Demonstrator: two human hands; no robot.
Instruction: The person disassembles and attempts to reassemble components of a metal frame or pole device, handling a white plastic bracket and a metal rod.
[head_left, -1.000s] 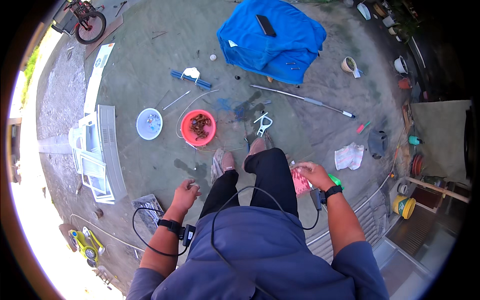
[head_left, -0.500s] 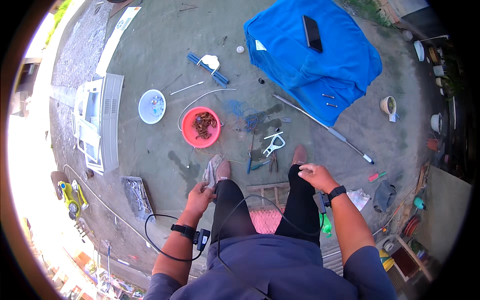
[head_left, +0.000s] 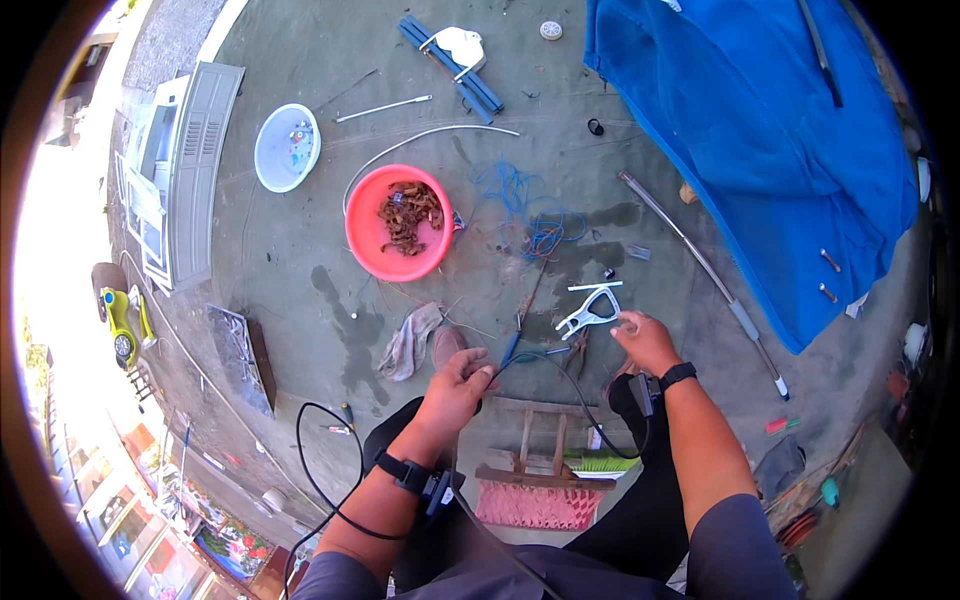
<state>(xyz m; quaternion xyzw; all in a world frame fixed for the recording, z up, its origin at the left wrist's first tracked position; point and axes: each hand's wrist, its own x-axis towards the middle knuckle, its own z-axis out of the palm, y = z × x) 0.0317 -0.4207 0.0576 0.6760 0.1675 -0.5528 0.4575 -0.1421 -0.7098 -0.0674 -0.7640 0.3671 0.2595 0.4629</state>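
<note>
My left hand hangs above the ground just left of a blue-handled tool. Its fingers are loosely bent and apart, with nothing visible in them. My right hand, fingers apart and empty, is close beside a white A-shaped plastic piece. Between the hands lie pliers and a thin tool with a teal handle. A grey rag lies by my left shoe. Farther off, tangled blue twine is spread beside a red basin holding a brown clump.
A low stool with pink webbing stands between my legs. A white bucket, a metal tray and a grey appliance panel are to the left. A metal pole and blue cloth are to the right.
I have bent lower, so the ground things appear larger. Both hands have moved forward toward the tools and the white piece. The stool now shows more fully between my legs.
</note>
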